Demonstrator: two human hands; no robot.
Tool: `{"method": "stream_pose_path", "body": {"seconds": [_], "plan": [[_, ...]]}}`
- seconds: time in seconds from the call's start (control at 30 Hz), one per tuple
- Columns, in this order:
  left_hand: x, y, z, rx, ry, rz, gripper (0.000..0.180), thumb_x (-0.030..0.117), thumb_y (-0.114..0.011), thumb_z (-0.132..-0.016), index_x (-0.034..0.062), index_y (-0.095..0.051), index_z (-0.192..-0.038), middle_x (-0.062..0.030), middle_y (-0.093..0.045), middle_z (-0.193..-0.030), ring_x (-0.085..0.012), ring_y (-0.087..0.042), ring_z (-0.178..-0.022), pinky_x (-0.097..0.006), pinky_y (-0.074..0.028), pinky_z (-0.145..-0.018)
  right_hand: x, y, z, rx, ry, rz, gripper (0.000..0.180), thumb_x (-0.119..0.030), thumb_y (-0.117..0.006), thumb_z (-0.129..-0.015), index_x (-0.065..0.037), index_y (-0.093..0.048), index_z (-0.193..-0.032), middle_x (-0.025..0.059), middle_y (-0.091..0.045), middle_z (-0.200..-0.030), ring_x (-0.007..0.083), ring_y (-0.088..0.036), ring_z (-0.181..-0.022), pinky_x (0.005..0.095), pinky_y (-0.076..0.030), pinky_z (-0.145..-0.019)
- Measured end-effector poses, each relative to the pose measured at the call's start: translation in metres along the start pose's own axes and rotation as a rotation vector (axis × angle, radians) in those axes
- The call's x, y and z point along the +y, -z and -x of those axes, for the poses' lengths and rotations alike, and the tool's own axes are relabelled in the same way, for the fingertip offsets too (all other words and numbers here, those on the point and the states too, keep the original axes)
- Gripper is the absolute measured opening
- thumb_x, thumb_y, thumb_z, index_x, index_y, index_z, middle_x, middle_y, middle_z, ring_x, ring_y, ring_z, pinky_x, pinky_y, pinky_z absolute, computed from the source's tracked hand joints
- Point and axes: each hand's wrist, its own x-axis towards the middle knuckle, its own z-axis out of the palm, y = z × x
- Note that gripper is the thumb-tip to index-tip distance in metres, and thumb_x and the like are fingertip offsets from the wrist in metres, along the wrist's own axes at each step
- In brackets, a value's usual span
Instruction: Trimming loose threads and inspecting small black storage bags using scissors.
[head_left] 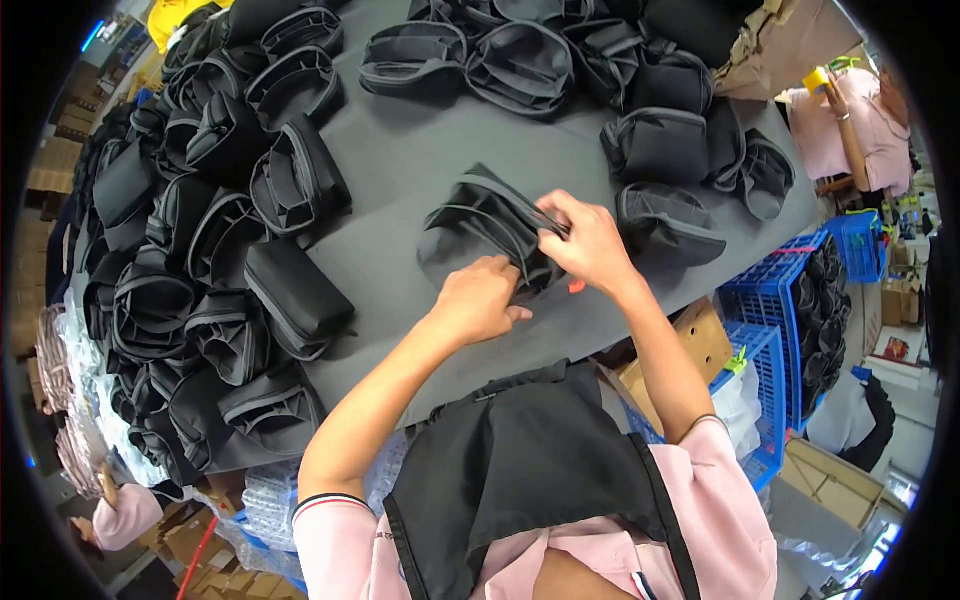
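An unzipped black fabric pouch (462, 232) rests on the grey table in front of me, slightly smeared by motion, its inner dividers showing. My right hand (590, 243) pinches the pouch's rim on the right side. Curled fingers of my left hand (480, 300) grip its near edge, with the thumb pointing right. Just below my right hand shows a small orange-red bit (576, 286), too small to name. Another black pouch (670, 222) lies right of my right hand, and a closed-looking one (298, 297) lies left of my left hand.
Many black pouches (225, 240) crowd the left of the table (395, 170); others (520, 68) line its far side. Blue plastic crates (765, 290), one full of black pouches, stand right of the table beside a cardboard box (700, 340). A co-worker (855, 125) in pink holds a yellow roll.
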Motion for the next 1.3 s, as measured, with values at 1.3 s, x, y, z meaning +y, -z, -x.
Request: {"method": "stream_pose_path", "body": {"seconds": [1.3], "plan": [[0.001,-0.056,0.035,0.655,0.569,0.755,0.039,0.028,-0.065,-0.077,-0.0059,-0.050,-0.066,-0.0156,-0.052,-0.068,-0.0279,-0.050,-0.058,-0.039,-0.040,-0.055,-0.014,-0.022,0.064,-0.163,-0.164,-0.077,0.018,-0.012,-0.066,-0.076,-0.006,-0.059,-0.091,0.0046,-0.062,-0.082,0.0179,-0.061,-0.068,0.0280,-0.046,-0.060]]}}
